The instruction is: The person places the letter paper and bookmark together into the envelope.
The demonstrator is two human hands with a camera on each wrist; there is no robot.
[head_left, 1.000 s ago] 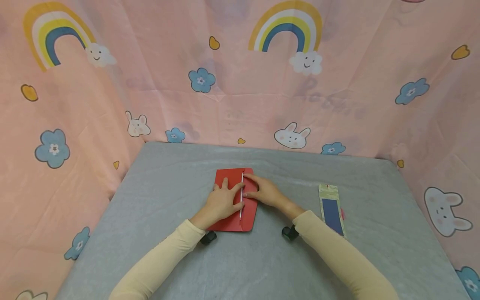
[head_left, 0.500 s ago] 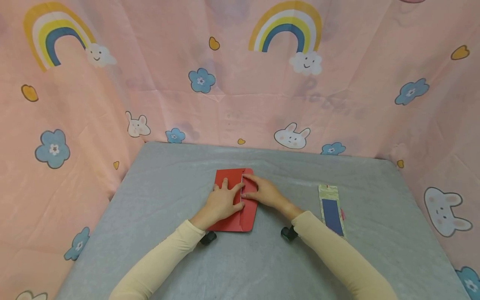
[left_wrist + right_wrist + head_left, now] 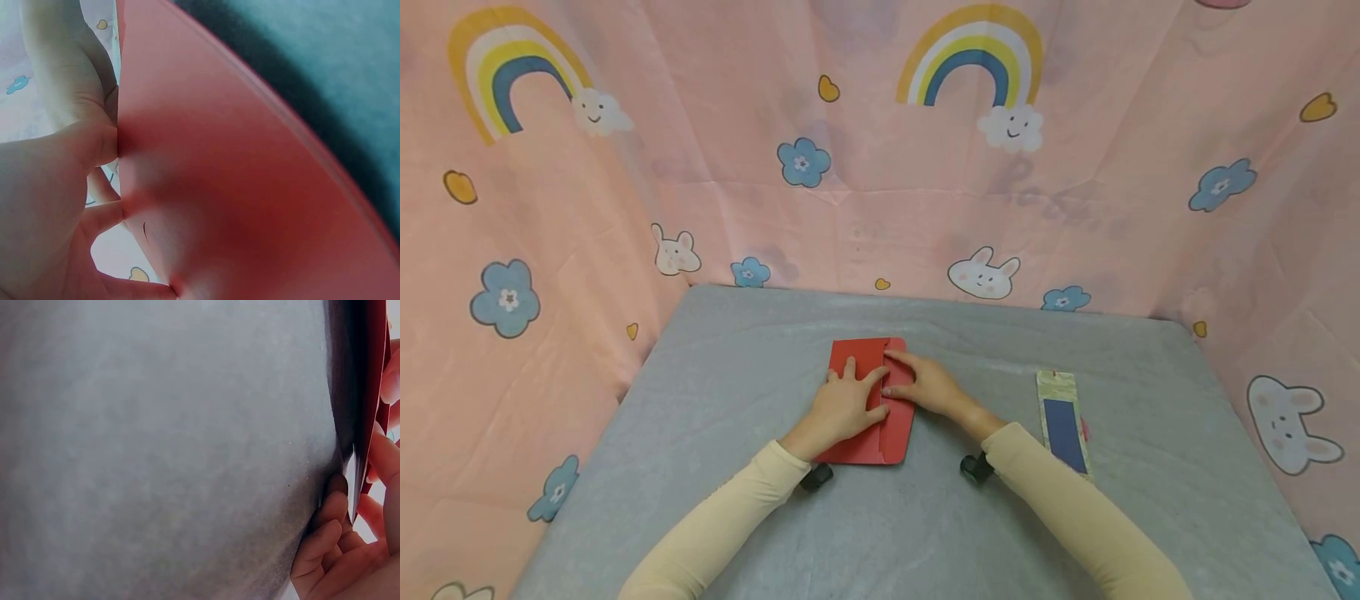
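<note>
A red envelope [image 3: 859, 447] lies on the table, its lighter flap [image 3: 893, 442] spread to the right. My left hand [image 3: 841, 407] rests on the envelope with spread fingers, the tips at the opening edge. Above the flap, my right hand [image 3: 938, 388] reaches in from the right. Its forefinger and thumb touch along that same edge, set apart. In the right wrist view its other fingers [image 3: 331, 515] curl at the underside of the red paper, with the thumb [image 3: 382, 453] on the other side. Whatever lies inside the envelope is hidden.
To the right, a narrow green-bordered piece with a dark blue panel [image 3: 1063, 433] lies partly behind the right sleeve, a pink bit at its side. A grey cloth covers the table [image 3: 760, 333]. Pink printed curtains [image 3: 880, 208] rise at the back and both sides.
A white strip that showed along the envelope's opening has slid left out of sight. My right fingertips have shifted slightly left; the left hand has stayed in place.
</note>
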